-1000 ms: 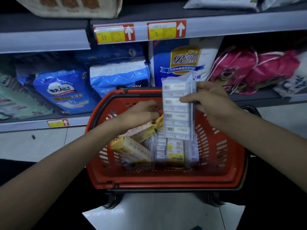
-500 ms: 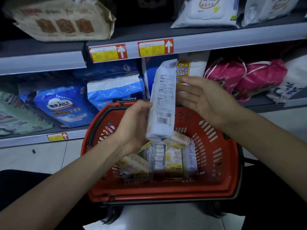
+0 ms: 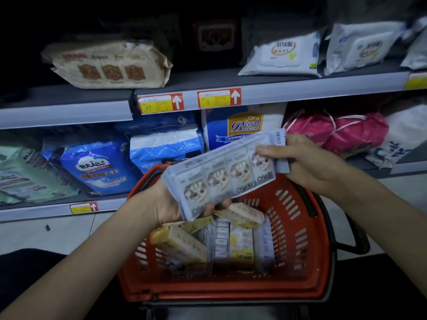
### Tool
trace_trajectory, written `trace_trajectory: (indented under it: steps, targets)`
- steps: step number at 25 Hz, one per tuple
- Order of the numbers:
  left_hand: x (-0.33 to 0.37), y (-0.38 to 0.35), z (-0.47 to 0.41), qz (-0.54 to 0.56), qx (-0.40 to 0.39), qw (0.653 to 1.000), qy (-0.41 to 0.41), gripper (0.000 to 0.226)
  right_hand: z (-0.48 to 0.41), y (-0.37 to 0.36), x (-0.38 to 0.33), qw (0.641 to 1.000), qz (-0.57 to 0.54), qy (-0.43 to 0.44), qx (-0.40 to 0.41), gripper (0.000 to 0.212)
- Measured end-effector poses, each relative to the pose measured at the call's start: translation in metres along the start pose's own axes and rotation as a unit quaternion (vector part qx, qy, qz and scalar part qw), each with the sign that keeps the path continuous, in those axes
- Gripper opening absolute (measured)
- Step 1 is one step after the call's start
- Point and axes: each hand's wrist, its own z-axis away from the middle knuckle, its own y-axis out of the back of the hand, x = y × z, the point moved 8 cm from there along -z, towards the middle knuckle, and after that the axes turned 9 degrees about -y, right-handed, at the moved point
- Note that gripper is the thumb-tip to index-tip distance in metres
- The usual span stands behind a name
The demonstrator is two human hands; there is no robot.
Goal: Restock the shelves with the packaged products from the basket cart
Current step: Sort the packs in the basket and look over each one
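Holding one four-section pack tilted just above the red basket: left hand curled round its lower end, right hand pinching its upper end. At least five other packs inside the basket.

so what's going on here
A person is restocking. Both hands hold a long pale multipack over a red basket. The left hand grips its lower end and the right hand pinches the upper end. More packs lie in the basket, and the multipack is not yet on the shelves.
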Motion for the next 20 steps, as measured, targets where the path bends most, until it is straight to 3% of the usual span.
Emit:
trace_trajectory:
  steps: [2,4,6,11,16,20]
  targets:
    - [0.02,-0.012,0.01,0.012,0.006,0.999,-0.044,0.056,0.004,0.003,0.003,0.999,-0.049,-0.003,0.023,0.047]
    - [0.037,-0.025,0.022,0.008,0.016,0.996,-0.083,0.059,0.006,0.005,0.005,0.995,-0.096,-0.001,0.035,0.051]
    - [0.058,-0.021,0.024,0.017,0.052,0.983,-0.173,0.063,0.007,0.005,0.004,0.99,-0.138,0.011,0.041,0.054]
    - [0.082,-0.028,0.03,-0.039,0.092,0.944,-0.314,0.019,0.008,-0.004,-0.002,0.984,-0.174,0.031,0.014,0.049]
    - [0.099,-0.048,0.043,-0.006,0.041,0.929,-0.369,0.03,0.022,-0.019,-0.014,0.979,-0.201,0.032,-0.031,0.052]
    - [0.119,-0.066,0.054,-0.034,0.051,0.916,-0.397,0.037,0.04,-0.039,-0.04,0.969,-0.22,0.09,-0.072,0.058]
